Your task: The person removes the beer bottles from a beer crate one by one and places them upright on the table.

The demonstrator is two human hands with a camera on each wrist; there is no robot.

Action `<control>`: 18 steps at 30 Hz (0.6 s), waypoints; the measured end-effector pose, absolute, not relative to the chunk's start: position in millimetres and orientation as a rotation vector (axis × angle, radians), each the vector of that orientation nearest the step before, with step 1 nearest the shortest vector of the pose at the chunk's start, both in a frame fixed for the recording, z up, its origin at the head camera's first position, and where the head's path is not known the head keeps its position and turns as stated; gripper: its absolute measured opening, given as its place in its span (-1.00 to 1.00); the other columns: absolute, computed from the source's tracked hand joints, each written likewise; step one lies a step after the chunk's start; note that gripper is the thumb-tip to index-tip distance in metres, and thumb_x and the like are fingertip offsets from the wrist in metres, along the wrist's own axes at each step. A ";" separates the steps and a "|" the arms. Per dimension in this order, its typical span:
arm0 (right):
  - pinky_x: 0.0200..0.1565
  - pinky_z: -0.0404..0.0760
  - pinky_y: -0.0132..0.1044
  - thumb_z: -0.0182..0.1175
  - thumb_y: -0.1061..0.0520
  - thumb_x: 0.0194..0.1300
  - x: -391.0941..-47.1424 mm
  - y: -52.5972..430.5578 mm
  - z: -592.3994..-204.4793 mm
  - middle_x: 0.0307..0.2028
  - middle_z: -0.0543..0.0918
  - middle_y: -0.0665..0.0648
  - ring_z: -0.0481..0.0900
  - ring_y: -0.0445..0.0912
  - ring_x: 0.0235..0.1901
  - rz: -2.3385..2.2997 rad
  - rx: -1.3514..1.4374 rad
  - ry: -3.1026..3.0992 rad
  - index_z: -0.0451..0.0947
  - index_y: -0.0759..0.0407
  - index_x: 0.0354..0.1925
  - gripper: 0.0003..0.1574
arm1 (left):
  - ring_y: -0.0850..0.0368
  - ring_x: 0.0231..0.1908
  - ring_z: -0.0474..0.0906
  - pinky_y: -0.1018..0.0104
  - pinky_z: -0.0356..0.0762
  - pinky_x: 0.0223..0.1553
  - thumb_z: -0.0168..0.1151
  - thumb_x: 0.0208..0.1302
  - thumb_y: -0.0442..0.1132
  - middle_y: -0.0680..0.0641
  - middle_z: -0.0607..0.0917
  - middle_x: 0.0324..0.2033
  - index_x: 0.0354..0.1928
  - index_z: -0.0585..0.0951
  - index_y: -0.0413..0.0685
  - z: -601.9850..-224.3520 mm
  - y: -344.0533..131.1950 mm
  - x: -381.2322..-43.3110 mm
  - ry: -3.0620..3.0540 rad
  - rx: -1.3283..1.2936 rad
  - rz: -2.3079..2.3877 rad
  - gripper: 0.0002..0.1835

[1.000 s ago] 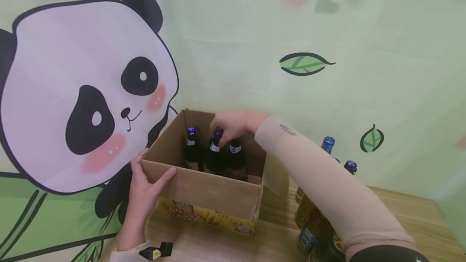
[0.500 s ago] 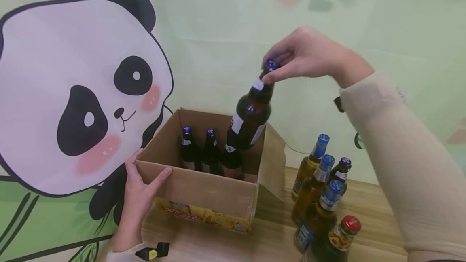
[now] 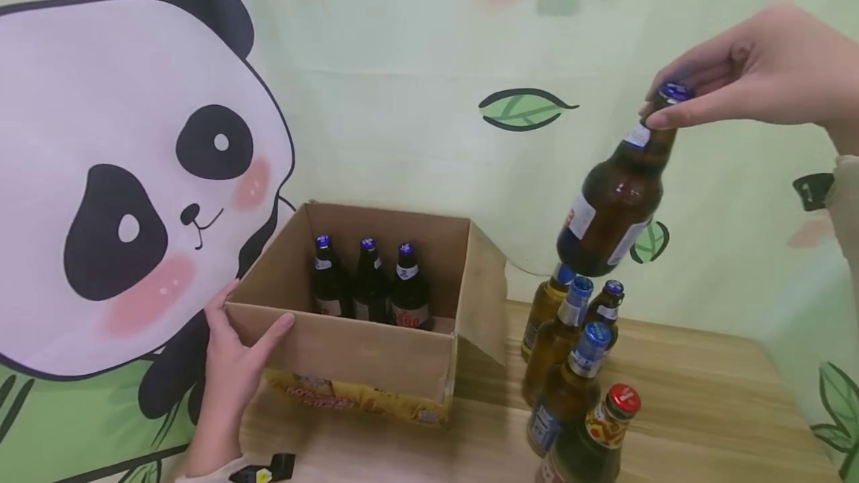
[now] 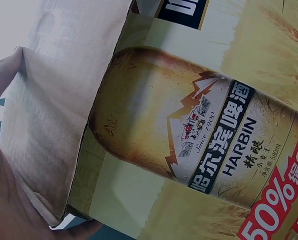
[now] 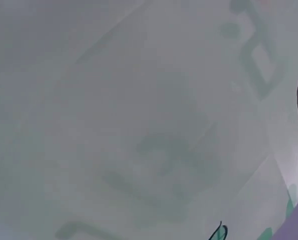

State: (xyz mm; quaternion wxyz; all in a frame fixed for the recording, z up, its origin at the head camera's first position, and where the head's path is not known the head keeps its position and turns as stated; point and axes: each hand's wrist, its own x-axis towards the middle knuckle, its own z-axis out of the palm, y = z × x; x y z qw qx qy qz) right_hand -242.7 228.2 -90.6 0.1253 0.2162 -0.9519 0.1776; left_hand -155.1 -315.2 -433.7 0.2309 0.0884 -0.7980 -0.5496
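High on the right in the head view, my right hand [image 3: 765,77] pinches the neck of a brown beer bottle [image 3: 614,196] with a blue cap. The bottle tilts, its base to the lower left, in the air over the bottles on the table. My left hand [image 3: 233,364] grips the near left corner of a cardboard box [image 3: 376,356], thumb on the front panel. Inside the box stand three dark bottles [image 3: 408,293] with blue caps. The left wrist view shows the box's printed beer side [image 4: 199,125] and fingers on its flap. The right wrist view holds mostly the backdrop.
Right of the box, several bottles stand close together on the wooden table [image 3: 698,393]. One has a red cap [image 3: 624,398], others blue caps. A box flap [image 3: 485,297] juts out toward them. A panda-printed cloth [image 3: 376,58] hangs behind.
My right hand has pulled the blue-capped beer bottle up out of the box and carried it right, over the standing bottles. My left hand has kept its grip on the box corner.
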 end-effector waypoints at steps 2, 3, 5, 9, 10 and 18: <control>-0.07 0.64 -0.24 0.49 -0.09 0.18 -241.8 243.4 -98.3 -0.22 0.78 0.24 0.77 -0.10 -0.31 0.442 0.572 -2.808 0.69 0.21 0.02 -0.46 | -0.16 0.28 0.30 -0.35 0.28 0.27 0.52 0.14 -0.02 -0.12 0.29 0.37 0.52 -0.03 0.41 -433.8 -317.3 -153.3 -2.189 0.255 -1.504 0.07; -0.02 0.64 -0.04 0.48 -0.11 0.18 -241.1 250.7 -103.3 -0.21 0.78 0.27 0.78 0.03 -0.27 0.420 0.545 -2.823 0.68 0.21 0.03 -0.43 | -0.16 0.28 0.30 -0.35 0.28 0.27 0.52 0.14 -0.02 -0.12 0.29 0.37 0.52 -0.04 0.40 -433.8 -318.0 -152.6 -2.190 0.261 -1.498 0.07; 0.00 0.51 0.36 0.47 -0.16 0.18 -238.2 264.1 -114.4 -0.18 0.76 0.31 0.73 0.25 -0.19 0.394 0.481 -2.856 0.66 0.23 0.07 -0.36 | -0.16 0.27 0.31 -0.35 0.28 0.27 0.52 0.14 -0.03 -0.12 0.29 0.37 0.52 -0.04 0.40 -434.0 -319.1 -151.2 -2.193 0.262 -1.494 0.08; -0.08 0.51 0.44 0.45 -0.25 0.17 -232.6 283.3 -140.0 -0.23 0.77 0.31 0.71 0.34 -0.19 0.313 0.413 -2.911 0.66 0.23 0.06 -0.29 | -0.17 0.26 0.30 -0.36 0.29 0.26 0.51 0.15 -0.02 -0.13 0.29 0.37 0.52 -0.05 0.41 -434.4 -319.4 -149.8 -2.197 0.268 -1.496 0.07; -0.09 0.53 0.42 0.44 -0.26 0.16 -230.9 286.6 -147.3 -0.23 0.77 0.30 0.71 0.34 -0.19 0.310 0.404 -2.924 0.67 0.22 0.05 -0.30 | -0.18 0.26 0.30 -0.37 0.29 0.25 0.51 0.16 -0.02 -0.13 0.29 0.36 0.52 -0.05 0.42 -434.6 -319.4 -149.6 -2.196 0.268 -1.497 0.07; -0.24 0.68 0.17 0.47 -0.23 0.15 -217.0 307.3 -223.1 -0.24 0.79 0.23 0.74 0.26 -0.21 0.427 0.430 -2.966 0.70 0.21 -0.01 -0.36 | -0.16 0.28 0.30 -0.34 0.28 0.26 0.50 0.17 -0.03 -0.12 0.29 0.37 0.51 -0.04 0.43 -435.8 -322.7 -150.9 -2.191 0.260 -1.501 0.05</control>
